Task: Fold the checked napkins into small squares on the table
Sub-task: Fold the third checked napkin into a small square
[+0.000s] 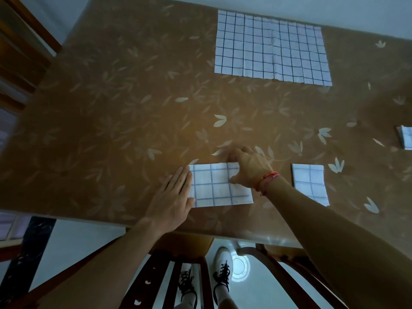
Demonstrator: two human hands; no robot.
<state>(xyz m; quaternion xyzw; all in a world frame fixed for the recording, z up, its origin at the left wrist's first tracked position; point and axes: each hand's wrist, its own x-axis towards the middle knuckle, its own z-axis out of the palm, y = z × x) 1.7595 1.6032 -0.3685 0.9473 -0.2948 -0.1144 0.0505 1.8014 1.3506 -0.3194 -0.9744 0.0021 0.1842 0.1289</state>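
A partly folded checked napkin [214, 188] lies as a rectangle near the table's front edge. My left hand [176, 197] lies flat with straight fingers, pressing the napkin's left edge. My right hand [247, 168] curls over the napkin's upper right corner and pinches the fabric there. To the right rests a folded small square napkin [311, 184]. A large unfolded checked napkin [270, 47] is spread flat at the far side of the table. Another folded napkin [405, 137] is cut off by the right edge of the view.
The table [111, 130] has a brown leaf-patterned cover. Wooden chairs [189, 270] stand below the front edge, with my feet in dark-laced shoes on a pale floor. A wooden frame [20, 52] stands at the far left.
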